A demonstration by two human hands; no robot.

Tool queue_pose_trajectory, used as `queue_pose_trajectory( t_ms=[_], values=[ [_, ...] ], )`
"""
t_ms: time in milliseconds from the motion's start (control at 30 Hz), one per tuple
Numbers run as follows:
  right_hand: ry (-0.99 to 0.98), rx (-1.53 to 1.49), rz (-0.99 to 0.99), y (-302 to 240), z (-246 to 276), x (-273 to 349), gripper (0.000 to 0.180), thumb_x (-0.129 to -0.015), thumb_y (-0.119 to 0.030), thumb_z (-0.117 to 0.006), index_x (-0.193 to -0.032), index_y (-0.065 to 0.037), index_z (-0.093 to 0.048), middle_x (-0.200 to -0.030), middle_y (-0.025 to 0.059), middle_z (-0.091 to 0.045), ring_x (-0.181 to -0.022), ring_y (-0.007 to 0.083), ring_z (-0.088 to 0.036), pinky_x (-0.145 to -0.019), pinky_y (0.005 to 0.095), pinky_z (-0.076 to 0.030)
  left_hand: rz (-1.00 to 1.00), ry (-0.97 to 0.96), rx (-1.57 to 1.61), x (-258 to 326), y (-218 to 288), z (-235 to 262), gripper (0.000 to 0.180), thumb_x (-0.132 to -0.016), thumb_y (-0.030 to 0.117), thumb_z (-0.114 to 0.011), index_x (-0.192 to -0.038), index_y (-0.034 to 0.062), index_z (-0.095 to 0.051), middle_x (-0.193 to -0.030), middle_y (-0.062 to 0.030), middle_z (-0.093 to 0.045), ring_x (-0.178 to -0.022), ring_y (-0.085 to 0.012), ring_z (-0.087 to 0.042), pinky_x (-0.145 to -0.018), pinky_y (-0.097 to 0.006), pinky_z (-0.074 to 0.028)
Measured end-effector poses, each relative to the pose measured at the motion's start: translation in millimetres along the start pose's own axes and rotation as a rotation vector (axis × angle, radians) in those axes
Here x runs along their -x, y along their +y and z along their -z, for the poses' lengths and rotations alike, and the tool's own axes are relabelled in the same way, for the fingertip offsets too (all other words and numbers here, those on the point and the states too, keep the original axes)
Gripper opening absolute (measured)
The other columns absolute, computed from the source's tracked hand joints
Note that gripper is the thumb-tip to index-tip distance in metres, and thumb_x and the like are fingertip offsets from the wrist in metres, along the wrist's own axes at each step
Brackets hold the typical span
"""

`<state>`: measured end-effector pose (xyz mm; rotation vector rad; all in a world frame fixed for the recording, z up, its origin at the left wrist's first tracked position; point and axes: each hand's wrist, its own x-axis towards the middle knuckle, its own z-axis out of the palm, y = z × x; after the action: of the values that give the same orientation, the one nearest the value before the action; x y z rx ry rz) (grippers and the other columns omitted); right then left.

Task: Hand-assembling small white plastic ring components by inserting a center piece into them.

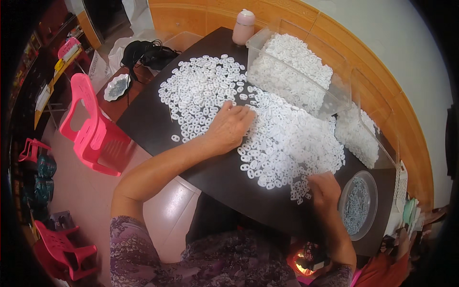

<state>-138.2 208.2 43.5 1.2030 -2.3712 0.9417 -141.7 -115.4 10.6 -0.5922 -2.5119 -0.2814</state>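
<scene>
A heap of white oval pieces with two holes each (203, 83) covers the far left of the dark table. A second heap of the same ovals (258, 162) lies at the middle, and thinner, squarish white pieces (311, 143) are piled over its right side. Between the two heaps my left hand (232, 126) rests with bent fingers against the edge of the middle one; what its fingertips hold is hidden. My right hand (326, 191) is closed, fingertips drawn together beside the near edge of the squarish pieces. Anything in it is too small to make out.
Two clear plastic bins (342, 98) (382, 136) with white pieces stand along the table's far side. A pink bottle (244, 27) is at the back. At right sits a round tub of small metal parts (372, 210). A pink chair (91, 136) stands left.
</scene>
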Motion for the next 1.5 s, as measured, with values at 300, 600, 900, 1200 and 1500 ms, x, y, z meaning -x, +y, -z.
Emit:
queue_pose_trajectory(
  t_ms=[300,600,900,1200,1500],
  values=[
    [-0.003,-0.006,-0.009,-7,-4,1,0.01,-0.073,0.005,-0.062,-0.08,0.0,-0.064,-0.072,0.011,-0.061,-0.065,0.0262,-0.057,-0.059,0.0324,-0.044,0.182,-0.049,-0.158,-25,-12,-32,0.046,-0.087,0.04,-0.053,-0.09,-0.0051,-0.054,-0.09,-0.0198,-0.055,-0.09,-0.0314,-0.05,-0.086,-0.042,-0.033],
    [-0.003,-0.014,-0.037,-3,1,6,0.02,-0.067,0.011,-0.066,-0.083,0.0,-0.065,-0.075,0.0101,-0.062,-0.066,0.0249,-0.056,-0.058,0.0313,-0.043,0.16,-0.157,0.175,-38,30,-25,0.044,-0.087,0.039,-0.052,-0.095,-0.0036,-0.054,-0.093,-0.0218,-0.055,-0.094,-0.0314,-0.05,-0.085,-0.042,-0.033],
    [0.041,-0.021,-0.032,-5,1,7,0.009,-0.072,0.006,-0.065,-0.079,0.0,-0.064,-0.072,0.0099,-0.061,-0.065,0.0237,-0.057,-0.058,0.0312,-0.044,0.258,0.03,-0.124,-44,-13,-48,0.04,-0.086,0.036,-0.055,-0.096,-0.0029,-0.054,-0.094,-0.018,-0.054,-0.095,-0.0302,-0.049,-0.09,-0.048,-0.03],
    [0.02,-0.021,-0.042,0,0,13,0.009,-0.073,0.005,-0.065,-0.079,-0.001,-0.064,-0.072,0.0103,-0.061,-0.066,0.0256,-0.056,-0.059,0.0321,-0.044,0.244,-0.086,-0.174,-37,-36,-36,0.039,-0.085,0.037,-0.057,-0.104,0.0024,-0.054,-0.104,-0.0126,-0.058,-0.103,-0.0312,-0.051,-0.087,-0.049,-0.03],
    [0.019,-0.044,-0.07,-2,2,12,0.007,-0.074,0.005,-0.063,-0.08,0.001,-0.063,-0.073,0.0111,-0.061,-0.067,0.0264,-0.057,-0.059,0.033,-0.044,0.24,-0.021,-0.331,-32,-51,-26,0.035,-0.086,0.035,-0.056,-0.099,0.003,-0.058,-0.11,-0.0162,-0.057,-0.107,-0.0341,-0.049,-0.095,-0.055,-0.026]
  ],
)
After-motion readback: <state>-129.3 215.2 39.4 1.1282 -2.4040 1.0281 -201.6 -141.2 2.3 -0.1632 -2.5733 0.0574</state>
